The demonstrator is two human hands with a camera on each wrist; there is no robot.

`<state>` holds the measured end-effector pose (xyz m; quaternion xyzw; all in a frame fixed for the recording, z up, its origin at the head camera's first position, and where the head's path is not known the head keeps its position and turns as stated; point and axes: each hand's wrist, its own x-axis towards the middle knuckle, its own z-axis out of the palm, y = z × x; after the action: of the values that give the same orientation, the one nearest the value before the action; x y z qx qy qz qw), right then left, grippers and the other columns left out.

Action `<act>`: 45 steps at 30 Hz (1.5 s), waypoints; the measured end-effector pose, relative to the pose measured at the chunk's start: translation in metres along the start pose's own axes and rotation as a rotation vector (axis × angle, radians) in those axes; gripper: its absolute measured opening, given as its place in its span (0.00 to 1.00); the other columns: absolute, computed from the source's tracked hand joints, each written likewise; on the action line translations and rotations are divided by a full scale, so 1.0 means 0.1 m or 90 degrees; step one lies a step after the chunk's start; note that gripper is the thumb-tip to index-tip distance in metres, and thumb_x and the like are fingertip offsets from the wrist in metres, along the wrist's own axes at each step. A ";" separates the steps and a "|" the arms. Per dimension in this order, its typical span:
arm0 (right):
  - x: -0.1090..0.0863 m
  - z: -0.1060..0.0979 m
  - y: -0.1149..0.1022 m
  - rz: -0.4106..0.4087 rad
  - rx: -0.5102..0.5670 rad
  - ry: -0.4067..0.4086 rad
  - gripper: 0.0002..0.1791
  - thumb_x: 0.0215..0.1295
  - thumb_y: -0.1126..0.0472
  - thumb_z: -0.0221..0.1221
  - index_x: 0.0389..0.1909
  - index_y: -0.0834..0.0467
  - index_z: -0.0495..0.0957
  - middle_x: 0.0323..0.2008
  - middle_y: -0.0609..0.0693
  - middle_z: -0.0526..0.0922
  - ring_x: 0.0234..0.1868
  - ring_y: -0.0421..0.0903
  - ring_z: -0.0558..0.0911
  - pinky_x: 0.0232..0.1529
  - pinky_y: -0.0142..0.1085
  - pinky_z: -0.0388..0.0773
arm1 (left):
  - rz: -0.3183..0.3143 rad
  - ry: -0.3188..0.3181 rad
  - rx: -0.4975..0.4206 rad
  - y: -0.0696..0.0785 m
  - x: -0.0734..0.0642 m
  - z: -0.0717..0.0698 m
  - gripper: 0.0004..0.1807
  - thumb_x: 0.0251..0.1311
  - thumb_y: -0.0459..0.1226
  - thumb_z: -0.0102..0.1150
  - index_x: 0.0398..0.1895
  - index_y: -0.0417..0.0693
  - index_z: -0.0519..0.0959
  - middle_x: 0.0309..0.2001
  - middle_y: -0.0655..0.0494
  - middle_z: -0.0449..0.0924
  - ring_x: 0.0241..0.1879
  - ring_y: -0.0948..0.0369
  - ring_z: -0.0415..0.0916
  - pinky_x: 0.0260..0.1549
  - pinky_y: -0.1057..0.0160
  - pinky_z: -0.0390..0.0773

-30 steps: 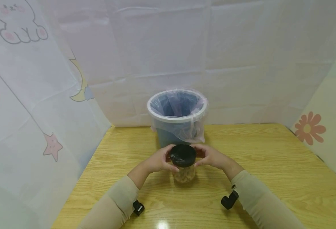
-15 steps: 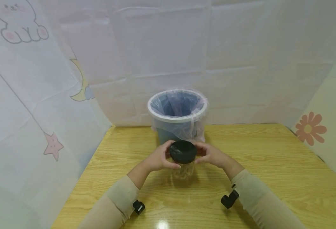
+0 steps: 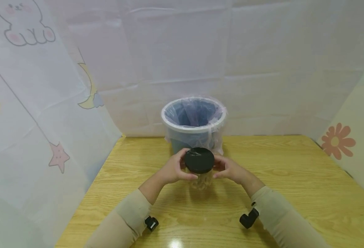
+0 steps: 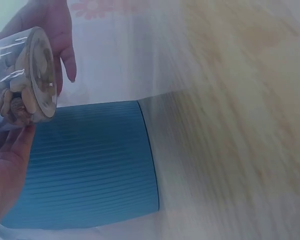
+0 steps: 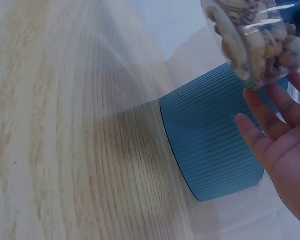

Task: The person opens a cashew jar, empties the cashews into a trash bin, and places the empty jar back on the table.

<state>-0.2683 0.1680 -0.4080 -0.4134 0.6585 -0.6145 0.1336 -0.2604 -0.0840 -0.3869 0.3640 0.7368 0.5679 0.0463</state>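
Observation:
A clear jar point(image 3: 200, 179) with a black lid point(image 3: 199, 160) is held upright between both hands, in front of the bin. Pale brown, nut-like pieces point(image 4: 20, 95) lie inside it. My left hand point(image 3: 176, 168) grips the jar's left side, its thumb across the front near the lid. On the other side my right hand point(image 3: 229, 168) holds the jar with curved fingers and thumb. Both wrist views show the jar's bottom point(image 5: 235, 47) raised off the table, with fingertips against its wall. Part of the fingers is hidden behind the jar in the head view.
Just behind the jar stands a blue ribbed bin point(image 3: 185, 137) with a white rim point(image 3: 182, 130) and a thin pinkish plastic liner point(image 3: 217, 137). The wooden table point(image 3: 281, 193) reaches printed cloth walls point(image 3: 262, 86) at the back and sides.
Between both hands, the jar has risen from the tabletop and sits slightly higher. Its lid looks a little larger, and the hands have shifted up slightly. The bin has stayed in place.

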 end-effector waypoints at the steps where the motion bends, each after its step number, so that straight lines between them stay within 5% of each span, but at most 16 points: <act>1: 0.00 0.00 0.01 -0.002 0.004 0.000 0.30 0.55 0.67 0.63 0.58 0.46 0.67 0.54 0.38 0.72 0.54 0.36 0.73 0.54 0.29 0.68 | 0.004 0.002 0.003 0.00 0.00 0.00 0.41 0.35 0.28 0.74 0.57 0.44 0.65 0.50 0.48 0.74 0.45 0.61 0.75 0.41 0.63 0.78; 6: -0.02 0.02 0.06 -0.033 0.021 -0.010 0.28 0.56 0.68 0.62 0.57 0.48 0.68 0.54 0.41 0.73 0.53 0.38 0.73 0.54 0.30 0.69 | -0.003 0.012 0.010 0.02 0.01 0.02 0.40 0.37 0.30 0.74 0.57 0.48 0.65 0.51 0.51 0.73 0.46 0.60 0.76 0.41 0.63 0.78; 16: -0.07 0.08 0.13 -0.028 0.029 -0.001 0.31 0.55 0.69 0.62 0.59 0.49 0.65 0.52 0.44 0.72 0.48 0.39 0.73 0.48 0.30 0.72 | -0.015 0.005 0.005 0.38 -0.03 0.07 0.39 0.40 0.26 0.70 0.58 0.37 0.62 0.53 0.42 0.70 0.47 0.56 0.75 0.44 0.57 0.77; 26: -0.08 0.14 0.15 -0.050 0.044 -0.020 0.37 0.54 0.71 0.62 0.63 0.47 0.60 0.50 0.44 0.73 0.46 0.39 0.74 0.45 0.32 0.74 | -0.007 0.011 -0.012 0.38 -0.05 0.11 0.40 0.39 0.25 0.70 0.59 0.37 0.62 0.53 0.42 0.70 0.47 0.55 0.75 0.44 0.53 0.76; 34: -0.07 0.16 0.13 -0.061 0.047 -0.022 0.44 0.52 0.73 0.62 0.68 0.52 0.52 0.63 0.42 0.62 0.60 0.39 0.66 0.56 0.31 0.67 | -0.006 0.004 -0.027 0.39 -0.03 0.12 0.40 0.40 0.24 0.69 0.60 0.36 0.61 0.54 0.41 0.70 0.48 0.57 0.74 0.44 0.57 0.77; 40: -0.07 0.14 0.10 -0.059 -0.002 -0.026 0.42 0.53 0.73 0.62 0.67 0.55 0.53 0.61 0.43 0.64 0.58 0.39 0.68 0.54 0.32 0.70 | -0.011 -0.005 -0.064 0.37 -0.04 0.13 0.40 0.41 0.22 0.68 0.60 0.35 0.60 0.54 0.39 0.70 0.47 0.61 0.74 0.42 0.64 0.76; 45: -0.06 0.12 0.05 -0.056 -0.031 -0.022 0.42 0.53 0.72 0.63 0.67 0.56 0.52 0.61 0.44 0.63 0.57 0.40 0.68 0.53 0.32 0.70 | 0.007 -0.009 -0.097 0.36 -0.02 0.13 0.40 0.41 0.21 0.67 0.60 0.34 0.59 0.55 0.38 0.68 0.48 0.62 0.73 0.45 0.57 0.76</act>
<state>-0.2583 0.1636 -0.4166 -0.4559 0.6520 -0.5962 0.1077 -0.2350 -0.0721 -0.3604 0.3676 0.6891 0.6199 0.0761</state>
